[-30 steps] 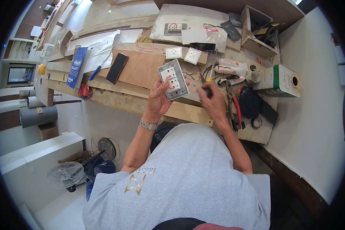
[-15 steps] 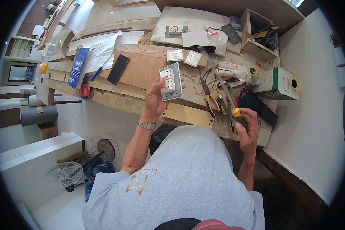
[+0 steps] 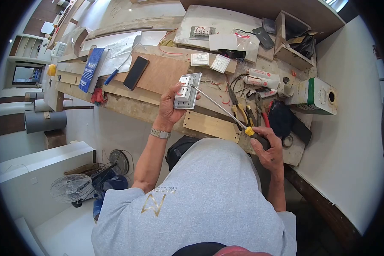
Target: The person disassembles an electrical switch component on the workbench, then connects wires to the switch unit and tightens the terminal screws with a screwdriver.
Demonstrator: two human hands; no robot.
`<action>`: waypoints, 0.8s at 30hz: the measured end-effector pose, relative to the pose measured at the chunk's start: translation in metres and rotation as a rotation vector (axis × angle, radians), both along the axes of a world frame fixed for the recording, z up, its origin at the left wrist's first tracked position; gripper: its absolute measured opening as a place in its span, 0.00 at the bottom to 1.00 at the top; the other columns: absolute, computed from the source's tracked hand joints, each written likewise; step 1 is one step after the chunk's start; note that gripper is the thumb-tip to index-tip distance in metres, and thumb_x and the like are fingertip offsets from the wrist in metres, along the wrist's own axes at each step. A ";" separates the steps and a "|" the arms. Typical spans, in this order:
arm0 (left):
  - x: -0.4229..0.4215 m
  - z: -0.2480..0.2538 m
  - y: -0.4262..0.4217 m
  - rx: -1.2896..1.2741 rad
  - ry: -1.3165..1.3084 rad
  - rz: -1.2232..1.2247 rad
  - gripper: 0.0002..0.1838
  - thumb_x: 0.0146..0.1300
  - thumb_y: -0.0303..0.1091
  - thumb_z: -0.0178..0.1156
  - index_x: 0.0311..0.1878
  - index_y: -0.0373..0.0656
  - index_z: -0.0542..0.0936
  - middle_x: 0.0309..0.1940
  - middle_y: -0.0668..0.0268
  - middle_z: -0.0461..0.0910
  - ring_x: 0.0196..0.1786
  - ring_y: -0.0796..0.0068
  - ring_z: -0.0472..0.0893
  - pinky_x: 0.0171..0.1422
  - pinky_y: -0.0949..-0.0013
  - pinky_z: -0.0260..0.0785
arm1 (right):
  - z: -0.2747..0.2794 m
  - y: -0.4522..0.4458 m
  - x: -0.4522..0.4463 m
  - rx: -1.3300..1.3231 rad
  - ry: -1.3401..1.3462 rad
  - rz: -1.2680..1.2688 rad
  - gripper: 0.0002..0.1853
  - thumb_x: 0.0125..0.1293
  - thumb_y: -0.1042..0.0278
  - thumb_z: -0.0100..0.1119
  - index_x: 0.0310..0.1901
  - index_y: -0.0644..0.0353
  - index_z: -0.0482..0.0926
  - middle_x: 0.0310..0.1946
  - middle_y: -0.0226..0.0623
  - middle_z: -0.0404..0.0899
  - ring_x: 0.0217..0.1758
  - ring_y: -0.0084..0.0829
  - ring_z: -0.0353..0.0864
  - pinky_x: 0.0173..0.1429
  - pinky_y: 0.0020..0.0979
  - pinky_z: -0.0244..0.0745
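My left hand (image 3: 170, 108) grips a white electrical switch plate (image 3: 187, 91), its back with the terminal blocks turned up toward me. In my right hand (image 3: 267, 147) is a screwdriver (image 3: 219, 103) with a yellow and black handle. Its long shaft points up and left, and the tip meets the terminal blocks or lies just over them; I cannot tell whether it sits in a screw. Pliers (image 3: 240, 109) with yellow and black handles lie on the bench just beyond the shaft.
On the workbench (image 3: 136, 104) lie a black phone (image 3: 136, 73), a blue box (image 3: 91, 70), two white plates (image 3: 220, 63), another wired plate (image 3: 202, 33) and white tubes (image 3: 262, 79). A metal can (image 3: 313, 96) stands at right, below a wooden box (image 3: 292, 38).
The screwdriver has swung from near my right hand's side across to the switch plate, its tip now at the terminals. My left hand has turned the plate slightly.
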State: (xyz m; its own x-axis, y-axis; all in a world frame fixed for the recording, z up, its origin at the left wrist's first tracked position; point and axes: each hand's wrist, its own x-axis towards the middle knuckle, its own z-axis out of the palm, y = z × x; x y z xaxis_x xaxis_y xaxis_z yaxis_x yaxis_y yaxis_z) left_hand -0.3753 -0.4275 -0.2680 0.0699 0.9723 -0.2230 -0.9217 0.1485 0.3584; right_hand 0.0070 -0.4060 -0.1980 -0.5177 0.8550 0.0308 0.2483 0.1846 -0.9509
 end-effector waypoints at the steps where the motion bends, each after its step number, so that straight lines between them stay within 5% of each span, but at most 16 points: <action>1: 0.000 0.001 0.000 -0.021 0.039 0.021 0.30 0.78 0.42 0.60 0.73 0.28 0.70 0.57 0.37 0.84 0.52 0.44 0.91 0.54 0.55 0.90 | -0.003 0.000 -0.001 0.009 -0.005 0.002 0.19 0.70 0.73 0.72 0.60 0.68 0.83 0.53 0.47 0.89 0.55 0.34 0.90 0.64 0.33 0.81; 6: 0.003 0.010 0.002 -0.068 0.116 0.019 0.31 0.76 0.38 0.61 0.74 0.28 0.69 0.56 0.39 0.84 0.49 0.44 0.91 0.44 0.58 0.92 | -0.004 0.002 -0.003 0.009 -0.002 -0.005 0.19 0.70 0.73 0.72 0.60 0.69 0.84 0.53 0.47 0.90 0.55 0.34 0.90 0.64 0.33 0.81; 15: -0.007 -0.002 0.002 -0.074 0.092 -0.017 0.31 0.76 0.38 0.61 0.74 0.29 0.69 0.58 0.40 0.83 0.54 0.43 0.89 0.56 0.51 0.89 | -0.011 0.005 0.004 0.059 0.001 0.026 0.19 0.69 0.72 0.72 0.60 0.67 0.84 0.53 0.47 0.90 0.55 0.37 0.91 0.63 0.34 0.82; 24: -0.022 0.027 0.003 0.000 0.486 -0.142 0.29 0.75 0.36 0.59 0.74 0.31 0.68 0.58 0.41 0.83 0.56 0.46 0.90 0.56 0.50 0.91 | 0.026 0.027 0.021 0.220 -0.066 0.079 0.24 0.58 0.80 0.73 0.59 0.63 0.83 0.50 0.41 0.78 0.52 0.36 0.81 0.55 0.35 0.80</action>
State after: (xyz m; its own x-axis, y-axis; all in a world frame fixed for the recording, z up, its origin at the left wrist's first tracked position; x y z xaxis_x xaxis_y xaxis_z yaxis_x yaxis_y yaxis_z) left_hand -0.3971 -0.4244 -0.2408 0.0897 0.9607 -0.2626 -0.6189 0.2603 0.7411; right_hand 0.0282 -0.3791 -0.1722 -0.5902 0.7879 0.1758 0.2852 0.4073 -0.8676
